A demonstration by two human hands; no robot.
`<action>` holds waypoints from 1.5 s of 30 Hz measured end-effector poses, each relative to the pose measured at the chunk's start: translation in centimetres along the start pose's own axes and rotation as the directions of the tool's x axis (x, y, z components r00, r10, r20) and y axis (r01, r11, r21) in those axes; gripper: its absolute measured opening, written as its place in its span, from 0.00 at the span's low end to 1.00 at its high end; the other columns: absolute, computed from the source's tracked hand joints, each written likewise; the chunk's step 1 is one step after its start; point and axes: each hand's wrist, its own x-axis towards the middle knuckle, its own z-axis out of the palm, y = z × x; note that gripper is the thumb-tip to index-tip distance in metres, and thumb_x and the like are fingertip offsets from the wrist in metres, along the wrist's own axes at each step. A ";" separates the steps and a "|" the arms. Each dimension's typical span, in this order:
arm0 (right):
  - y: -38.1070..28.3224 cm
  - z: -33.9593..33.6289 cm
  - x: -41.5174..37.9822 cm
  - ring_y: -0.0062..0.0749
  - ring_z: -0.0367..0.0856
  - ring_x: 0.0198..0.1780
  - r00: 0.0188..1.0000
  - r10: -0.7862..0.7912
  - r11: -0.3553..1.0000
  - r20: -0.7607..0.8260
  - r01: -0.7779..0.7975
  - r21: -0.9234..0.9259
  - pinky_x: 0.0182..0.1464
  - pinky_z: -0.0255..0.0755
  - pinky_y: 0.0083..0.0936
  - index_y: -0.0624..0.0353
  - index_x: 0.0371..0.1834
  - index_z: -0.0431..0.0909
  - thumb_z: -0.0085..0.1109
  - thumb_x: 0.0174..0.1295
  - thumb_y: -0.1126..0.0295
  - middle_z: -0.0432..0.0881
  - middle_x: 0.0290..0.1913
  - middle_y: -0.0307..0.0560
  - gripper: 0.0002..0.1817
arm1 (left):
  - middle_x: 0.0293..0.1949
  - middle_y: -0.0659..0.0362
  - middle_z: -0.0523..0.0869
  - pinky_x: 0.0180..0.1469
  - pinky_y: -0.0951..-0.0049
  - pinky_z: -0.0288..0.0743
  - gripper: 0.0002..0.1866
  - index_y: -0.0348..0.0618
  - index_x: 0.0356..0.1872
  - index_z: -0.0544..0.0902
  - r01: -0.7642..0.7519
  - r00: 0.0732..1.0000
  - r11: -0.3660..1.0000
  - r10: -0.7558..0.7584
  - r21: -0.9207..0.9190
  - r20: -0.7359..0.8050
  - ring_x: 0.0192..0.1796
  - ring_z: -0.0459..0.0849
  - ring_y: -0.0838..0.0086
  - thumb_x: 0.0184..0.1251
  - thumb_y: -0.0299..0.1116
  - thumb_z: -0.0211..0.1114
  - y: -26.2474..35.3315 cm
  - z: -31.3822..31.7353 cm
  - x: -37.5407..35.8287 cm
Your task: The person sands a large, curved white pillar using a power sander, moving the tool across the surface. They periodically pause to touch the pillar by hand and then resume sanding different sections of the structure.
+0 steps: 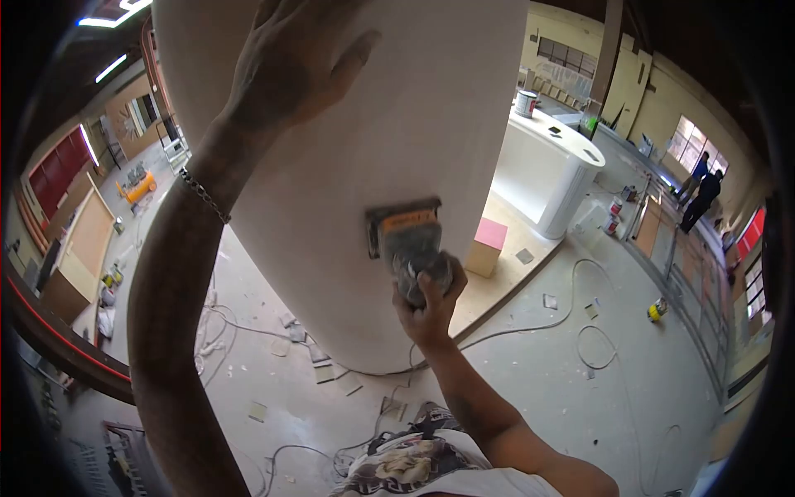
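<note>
A dusty power sander (410, 240) with an orange label is pressed against a tall, curved, pale panel (331, 166). My right hand (429, 298) is wrapped round the sander's body from below. Higher up and to the left, my left hand (302, 62) lies against the same panel with its thumb spread and no tool in it; its fingertips run out of the top of the view. A chain bracelet (203, 197) circles my left wrist. The sander's face against the panel is hidden.
A cable (530, 329) loops across the floor, among scattered sandpaper pieces. A pink-topped block (489, 247) and a white curved counter (546, 174) stand on a low platform at right. Two people (702, 190) are at the far right. An orange compressor (137, 184) stands left.
</note>
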 end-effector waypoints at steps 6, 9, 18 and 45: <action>0.5 0.8 -5.7 0.66 0.71 0.66 0.998 0.067 0.996 0.010 -0.067 0.052 0.57 0.78 0.49 0.29 0.71 0.66 0.81 0.45 0.78 0.62 0.68 0.66 0.50 | 0.80 0.58 0.66 0.83 0.52 0.51 0.32 0.56 0.76 0.71 -0.325 0.917 0.943 0.297 0.070 0.265 0.82 0.61 0.66 0.75 0.52 0.63 1.4 7.3 -0.8; 0.4 0.9 -5.1 0.64 0.72 0.66 0.996 0.088 0.993 -0.015 -0.086 0.085 0.56 0.79 0.48 0.29 0.69 0.67 0.81 0.44 0.78 0.62 0.68 0.65 0.49 | 0.84 0.65 0.58 0.86 0.51 0.42 0.36 0.61 0.79 0.68 -0.408 0.757 0.906 0.403 -0.110 0.514 0.85 0.54 0.72 0.73 0.57 0.62 5.3 8.1 -2.4; -0.8 -0.4 0.8 0.63 0.72 0.65 0.995 0.079 0.990 -0.054 -0.072 0.125 0.54 0.82 0.43 0.27 0.68 0.68 0.82 0.43 0.79 0.61 0.69 0.66 0.49 | 0.82 0.68 0.64 0.85 0.51 0.46 0.37 0.62 0.77 0.70 -0.472 0.662 0.856 0.502 -0.211 0.557 0.83 0.59 0.73 0.67 0.56 0.67 5.5 8.0 0.2; -8.1 -1.0 25.4 0.40 0.82 0.60 0.925 -0.328 0.925 -0.189 0.275 -0.261 0.59 0.82 0.34 0.53 0.79 0.63 0.80 0.52 0.75 0.78 0.63 0.51 0.49 | 0.80 0.48 0.65 0.84 0.48 0.44 0.35 0.44 0.78 0.67 -0.084 0.995 0.979 0.092 0.186 -0.040 0.84 0.55 0.52 0.73 0.39 0.64 -12.5 0.3 4.8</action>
